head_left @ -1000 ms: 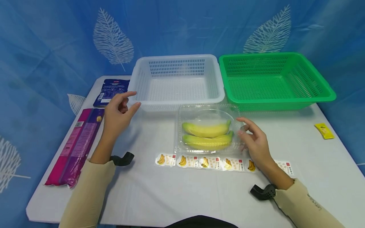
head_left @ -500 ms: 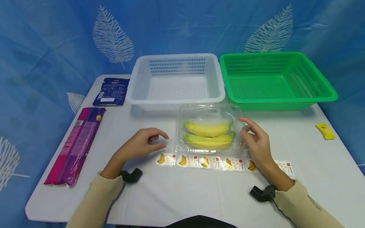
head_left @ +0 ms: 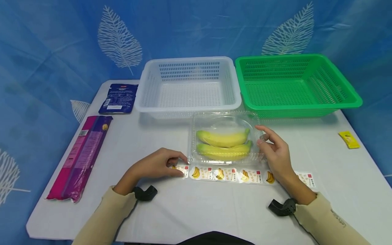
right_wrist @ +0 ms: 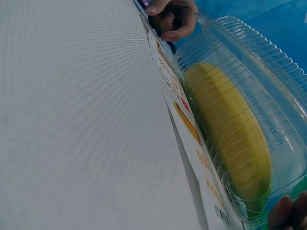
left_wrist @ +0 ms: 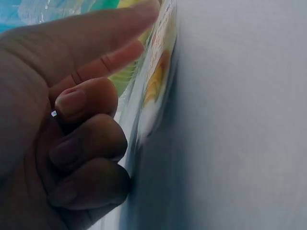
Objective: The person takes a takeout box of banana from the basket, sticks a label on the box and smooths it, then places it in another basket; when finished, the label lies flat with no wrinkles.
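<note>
Sticker strip [head_left: 225,174] partly behind both hands [head_left: 157,165] [head_left: 277,153]

A white perforated basket [head_left: 188,109] and a green basket [head_left: 301,108] are set side by side along the back of the white-covered surface [head_left: 214,211], before a blue curtain [head_left: 196,27] printed with pale leaf shapes. On the left, a dark blue pouch [head_left: 118,98] is laid flat just beside the white basket, and a long pink-and-purple packet [head_left: 80,159] is placed slantwise in front of it. A small yellow sachet [head_left: 349,140] is seen near the right edge.
</note>
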A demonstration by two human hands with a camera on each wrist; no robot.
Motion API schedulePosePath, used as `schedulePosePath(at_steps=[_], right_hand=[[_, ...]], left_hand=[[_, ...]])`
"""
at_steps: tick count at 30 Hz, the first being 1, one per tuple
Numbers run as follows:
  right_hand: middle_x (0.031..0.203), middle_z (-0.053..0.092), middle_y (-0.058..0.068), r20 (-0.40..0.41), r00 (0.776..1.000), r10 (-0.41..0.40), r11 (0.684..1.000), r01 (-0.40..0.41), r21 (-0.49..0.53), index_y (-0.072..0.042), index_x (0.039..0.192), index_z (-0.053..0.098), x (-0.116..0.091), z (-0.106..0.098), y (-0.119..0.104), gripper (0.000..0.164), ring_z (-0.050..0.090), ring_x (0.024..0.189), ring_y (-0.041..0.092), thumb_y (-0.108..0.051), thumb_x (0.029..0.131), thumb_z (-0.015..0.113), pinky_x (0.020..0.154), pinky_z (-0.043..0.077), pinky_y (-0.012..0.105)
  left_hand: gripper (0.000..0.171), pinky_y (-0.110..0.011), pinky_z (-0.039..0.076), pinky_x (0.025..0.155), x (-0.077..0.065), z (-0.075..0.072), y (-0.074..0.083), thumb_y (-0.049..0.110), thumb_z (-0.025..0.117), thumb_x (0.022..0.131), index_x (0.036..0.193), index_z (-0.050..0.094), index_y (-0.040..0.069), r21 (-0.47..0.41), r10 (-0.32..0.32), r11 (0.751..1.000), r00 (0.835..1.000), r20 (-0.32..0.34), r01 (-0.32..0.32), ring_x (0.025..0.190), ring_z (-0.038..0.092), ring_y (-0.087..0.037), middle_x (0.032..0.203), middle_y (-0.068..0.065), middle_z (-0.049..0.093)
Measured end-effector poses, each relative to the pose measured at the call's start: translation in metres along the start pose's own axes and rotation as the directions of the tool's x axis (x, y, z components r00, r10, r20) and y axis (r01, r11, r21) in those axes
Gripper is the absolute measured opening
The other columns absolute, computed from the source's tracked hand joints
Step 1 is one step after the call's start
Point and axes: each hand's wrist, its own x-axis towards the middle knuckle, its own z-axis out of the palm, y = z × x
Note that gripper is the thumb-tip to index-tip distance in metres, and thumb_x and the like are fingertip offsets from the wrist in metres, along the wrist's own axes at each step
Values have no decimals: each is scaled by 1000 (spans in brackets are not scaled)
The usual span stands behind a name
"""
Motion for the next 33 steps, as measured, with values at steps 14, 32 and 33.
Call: schedulePosePath(at_steps=[14,32,33], right_hand=[[94,48,8,-5,1000,3,1000,-3,-28,2,139,60,-3,-1,1,41,28,41,4,7,99,54,40,29,27],[92,50,7,3,997,-84,996,83,27,5,139,58,0,0,9,40,30,44,6,7,100,51,40,27,28],[91,50,6,8,994,-105,994,105,34,6,139,57,0,0,11,39,31,46,7,6,100,50,41,27,28]], left_hand=[[27,-23,29,56,3,6,2,26,84,87,110,72,20,102,29,994,999,-18,-27,60,36,-3,68,11,41],[9,-23,35,58,2,6,0,22,78,93,95,70,25,43,50,998,997,-53,-48,56,37,-3,63,12,40],[8,-23,35,57,2,6,0,23,78,93,95,70,25,35,51,998,997,-53,-50,55,37,-3,62,12,39]])
